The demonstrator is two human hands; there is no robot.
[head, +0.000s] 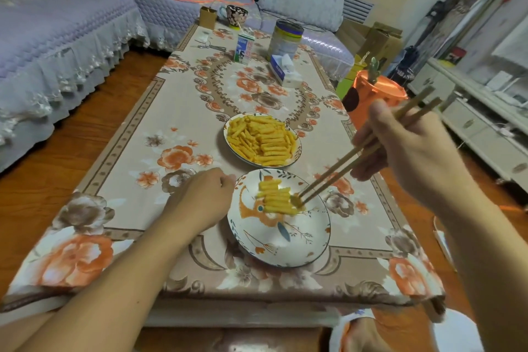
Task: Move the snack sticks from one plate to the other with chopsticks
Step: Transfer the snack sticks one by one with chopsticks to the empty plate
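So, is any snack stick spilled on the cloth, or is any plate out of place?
Nothing stands out. All snack sticks lie inside the near plate or the far plate; none shows on the tablecloth. Both plates sit flat.

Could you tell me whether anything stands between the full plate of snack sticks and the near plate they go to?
Nothing visible does. Only bare tablecloth lies between the full plate and the near plate. The left hand rests beside the near plate's left rim, off that path.
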